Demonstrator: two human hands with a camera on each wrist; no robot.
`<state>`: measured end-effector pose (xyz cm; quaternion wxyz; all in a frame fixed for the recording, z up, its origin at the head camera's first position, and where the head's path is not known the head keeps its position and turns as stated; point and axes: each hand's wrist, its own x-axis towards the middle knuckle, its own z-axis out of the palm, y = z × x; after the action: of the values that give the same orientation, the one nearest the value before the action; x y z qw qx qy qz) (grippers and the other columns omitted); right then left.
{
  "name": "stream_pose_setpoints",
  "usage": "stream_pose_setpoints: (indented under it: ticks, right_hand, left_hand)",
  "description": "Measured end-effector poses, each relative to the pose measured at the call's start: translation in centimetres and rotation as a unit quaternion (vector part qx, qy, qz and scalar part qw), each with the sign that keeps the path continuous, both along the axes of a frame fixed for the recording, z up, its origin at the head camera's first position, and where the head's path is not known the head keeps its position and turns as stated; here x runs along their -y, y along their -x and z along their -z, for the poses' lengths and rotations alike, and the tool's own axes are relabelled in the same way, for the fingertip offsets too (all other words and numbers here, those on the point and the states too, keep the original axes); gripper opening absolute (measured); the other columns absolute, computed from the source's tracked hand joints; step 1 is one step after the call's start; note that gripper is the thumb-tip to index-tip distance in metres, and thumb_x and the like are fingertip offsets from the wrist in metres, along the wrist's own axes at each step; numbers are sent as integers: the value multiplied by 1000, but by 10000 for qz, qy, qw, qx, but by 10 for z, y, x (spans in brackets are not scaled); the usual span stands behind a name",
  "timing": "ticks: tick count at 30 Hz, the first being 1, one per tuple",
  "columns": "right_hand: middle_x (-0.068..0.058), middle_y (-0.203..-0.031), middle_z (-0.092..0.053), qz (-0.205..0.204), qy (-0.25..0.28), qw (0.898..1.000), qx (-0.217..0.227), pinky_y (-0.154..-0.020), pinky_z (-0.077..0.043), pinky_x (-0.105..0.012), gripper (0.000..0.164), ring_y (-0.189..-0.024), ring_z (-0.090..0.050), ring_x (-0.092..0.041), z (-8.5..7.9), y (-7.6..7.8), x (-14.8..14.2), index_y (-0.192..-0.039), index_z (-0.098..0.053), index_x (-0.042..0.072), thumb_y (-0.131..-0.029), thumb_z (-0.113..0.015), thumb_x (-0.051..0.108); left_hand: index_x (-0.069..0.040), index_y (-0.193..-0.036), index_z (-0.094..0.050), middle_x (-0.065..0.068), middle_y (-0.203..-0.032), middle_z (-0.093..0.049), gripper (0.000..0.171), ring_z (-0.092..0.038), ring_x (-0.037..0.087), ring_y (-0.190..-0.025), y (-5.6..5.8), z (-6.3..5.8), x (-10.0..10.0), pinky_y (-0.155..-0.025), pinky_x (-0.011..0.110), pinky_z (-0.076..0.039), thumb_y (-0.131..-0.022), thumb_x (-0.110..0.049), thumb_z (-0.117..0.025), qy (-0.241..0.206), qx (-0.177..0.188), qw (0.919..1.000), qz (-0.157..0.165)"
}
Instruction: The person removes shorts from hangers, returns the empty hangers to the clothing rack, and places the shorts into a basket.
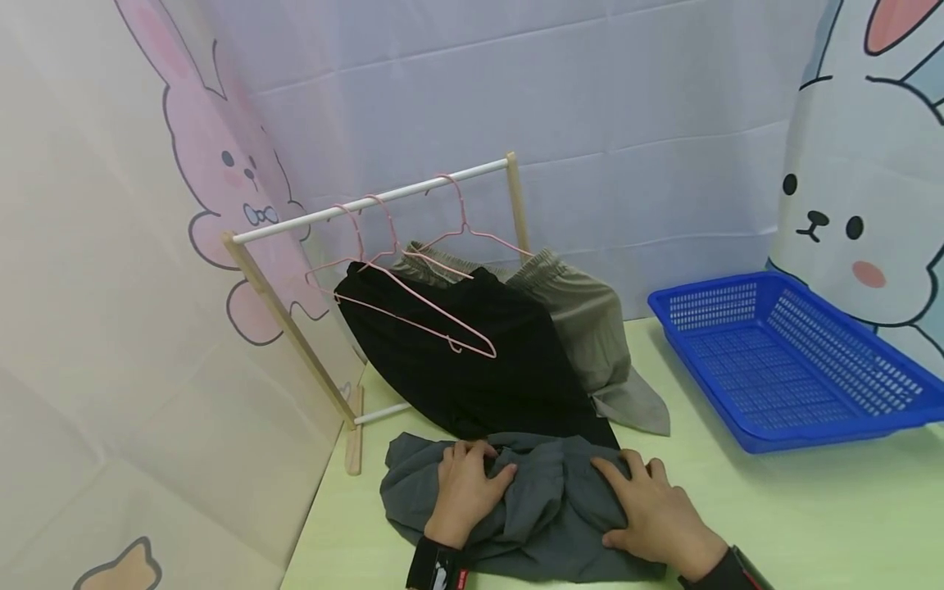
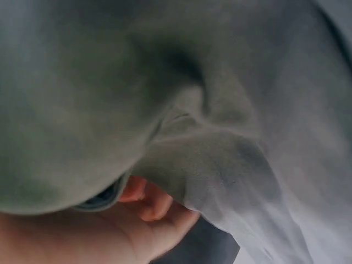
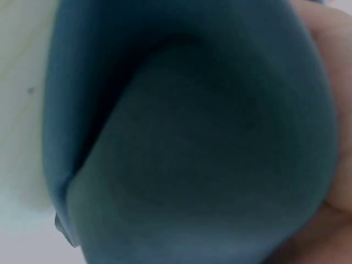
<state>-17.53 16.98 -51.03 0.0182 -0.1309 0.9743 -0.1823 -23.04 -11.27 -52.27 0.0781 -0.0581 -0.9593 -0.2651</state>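
A bunched dark grey garment [image 1: 527,500] lies on the table in front of the rack. My left hand [image 1: 468,485] grips its left part, with fingers curled into the cloth in the left wrist view, where folds of the garment [image 2: 231,170] hide some fingertips. On the right side my right hand [image 1: 659,510] holds a thick fold between fingers and thumb. That bulging fold of the garment [image 3: 203,148] fills most of the right wrist view, with the right hand [image 3: 338,110] along its edge. The cut of the garment is hidden by its folds.
Just behind stands a small rack with a white rail [image 1: 317,217] and wooden posts. Pink hangers [image 1: 465,225] hang on it, with black clothing [image 1: 472,360] and khaki elastic-waist clothing [image 1: 590,319] draped there. A blue plastic basket [image 1: 745,438] sits at the right by the fabric wall [image 1: 560,98].
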Motion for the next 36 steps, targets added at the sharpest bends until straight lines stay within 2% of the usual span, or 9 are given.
stream_pose_setpoints:
  ticks: [6, 9, 12, 15, 18, 22, 26, 31, 36]
  right_hand:
    - [-24, -142, -43, 55, 226, 9997, -42, -55, -47, -47, 95, -106, -49, -43, 2, -2, 2, -147, -53, 19, -67, -98, 38]
    - [-23, -138, -45, 110, 375, 9991, -132, -56, -49, -48, 90, -103, -51, -41, 4, -2, 2, -146, -53, 21, -68, -98, 30]
    - [-22, -133, -46, 172, 501, 9983, -261, -57, -51, -50, 87, -98, -53, -40, 4, -3, 3, -145, -54, 23, -69, -97, 21]
    - [-21, -128, -48, 152, 622, 9968, -480, -61, -52, -51, 83, -92, -56, -38, 4, -4, 4, -142, -55, 23, -70, -95, 13]
    - [-20, -122, -50, 55, 752, 9944, -738, -68, -54, -50, 79, -86, -59, -33, 4, -5, 5, -140, -57, 21, -71, -94, 8]
    - [-18, -116, -51, -8, 1030, 9910, -860, -68, -53, -45, 76, -79, -61, -27, 4, -5, 6, -140, -58, 18, -73, -90, 3]
    - [-18, -116, -50, 23, 1373, 9887, -606, -62, -51, -41, 73, -72, -60, -24, 2, -7, 9, -141, -56, 19, -76, -84, 2]
    - [-18, -122, -49, 140, 1805, 9832, -232, -62, -50, -39, 77, -72, -60, -22, -4, -13, 16, -145, -53, 23, -76, -84, 4]
    - [-13, -126, -49, 111, 2091, 9778, -34, -73, -53, -42, 81, -92, -64, -27, -6, -20, 27, -151, -49, 24, -79, -84, 5]
  left_hand:
    - [-7, -122, -61, 27, -131, -46, 72, -39, 47, -126, -8, -3, 6, -105, 68, -28, -79, -61, -82, -85, 152, 9976, -672]
    - [1, -141, -51, 36, -152, -31, 99, -24, 58, -144, -11, -6, 10, -109, 79, -16, -75, -67, -83, -245, 506, 9928, -1056]
    - [3, -155, -38, 43, -160, -14, 120, -11, 65, -148, -13, -6, 13, -105, 86, -9, -71, -72, -82, -301, 949, 9856, -1370]
    - [2, -158, -33, 45, -159, -15, 128, -17, 67, -145, -13, -4, 15, -103, 86, -15, -69, -78, -79, -146, 1271, 9792, -1572]
    - [3, -156, -36, 45, -151, -31, 128, -31, 64, -138, -13, -1, 15, -99, 84, -26, -68, -82, -76, 89, 1314, 9769, -1683]
    - [5, -151, -44, 40, -140, -45, 123, -40, 59, -131, -14, 0, 13, -93, 81, -33, -70, -82, -74, 280, 1181, 9782, -1683]
    - [6, -146, -49, 37, -137, -49, 110, -44, 58, -129, -19, -3, 9, -90, 80, -37, -76, -73, -77, 30, 930, 9845, -1486]
    - [8, -145, -47, 36, -134, -54, 94, -53, 57, -123, -27, -5, 4, -94, 71, -45, -84, -55, -81, -655, 668, 9914, -912]
    - [8, -149, -42, 36, -133, -56, 89, -57, 56, -120, -34, -8, -2, -95, 66, -48, -88, -48, -78, -1107, 844, 9896, -351]
